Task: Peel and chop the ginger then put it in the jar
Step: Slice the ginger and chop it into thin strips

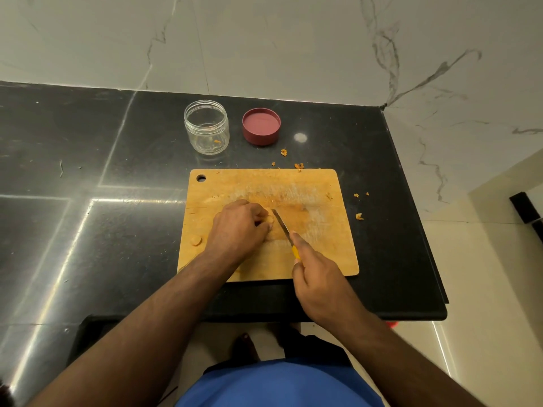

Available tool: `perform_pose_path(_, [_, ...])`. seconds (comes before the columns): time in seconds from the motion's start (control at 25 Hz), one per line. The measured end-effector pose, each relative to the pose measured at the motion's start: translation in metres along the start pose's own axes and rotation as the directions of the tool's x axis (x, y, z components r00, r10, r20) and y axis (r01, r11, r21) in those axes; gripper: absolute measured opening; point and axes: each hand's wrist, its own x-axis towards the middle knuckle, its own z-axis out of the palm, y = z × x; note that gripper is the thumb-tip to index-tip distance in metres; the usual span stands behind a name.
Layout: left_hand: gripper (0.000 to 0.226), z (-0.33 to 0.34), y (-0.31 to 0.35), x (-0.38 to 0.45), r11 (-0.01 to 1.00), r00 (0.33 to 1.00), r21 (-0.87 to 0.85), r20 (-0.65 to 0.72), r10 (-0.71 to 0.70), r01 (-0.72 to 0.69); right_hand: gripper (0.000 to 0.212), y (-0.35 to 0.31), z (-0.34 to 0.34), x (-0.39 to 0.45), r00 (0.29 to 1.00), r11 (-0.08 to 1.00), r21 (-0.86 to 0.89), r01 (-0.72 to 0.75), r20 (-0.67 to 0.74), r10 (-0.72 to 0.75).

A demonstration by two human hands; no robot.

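A wooden cutting board point(317, 183) lies on the black counter. My left hand point(238, 227) curls over a pale piece of ginger point(269, 219) in the board's middle, mostly hiding it. My right hand point(320, 277) grips a yellow-handled knife point(282, 226), its blade angled down right beside the ginger. A round ginger slice point(196, 240) lies near the board's left edge. The clear open jar point(206, 127) stands behind the board with a small orange scrap inside.
A maroon lid point(261, 126) lies upside down to the right of the jar. Orange peel scraps point(298, 165) are scattered behind and to the right of the board. The counter's right edge point(417, 218) drops off near the board; a marble wall rises behind.
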Motion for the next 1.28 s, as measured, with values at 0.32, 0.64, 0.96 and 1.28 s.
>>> perform_pose_path(0.32, [0.031,0.0,0.0,0.001,1.0,1.0,0.006,0.004,0.006,-0.006,0.055,0.0,0.008,0.002,1.0,0.997,-0.076,0.014,0.01,-0.014])
perform_pose_path(0.64, [0.027,0.001,0.0,0.002,1.0,1.0,-0.005,-0.003,0.005,-0.005,0.059,-0.005,0.007,0.009,0.997,0.981,-0.193,-0.002,0.079,0.018])
perform_pose_path(0.96, [0.027,0.003,-0.001,0.003,0.999,0.999,-0.023,0.006,-0.035,0.035,0.06,0.005,0.007,-0.022,0.999,0.987,-0.158,0.018,0.053,-0.009])
perform_pose_path(1.28, [0.036,0.005,-0.002,-0.004,1.0,1.0,0.027,-0.004,-0.014,0.014,0.052,0.001,-0.006,-0.016,1.0,0.999,-0.046,-0.009,0.0,0.009])
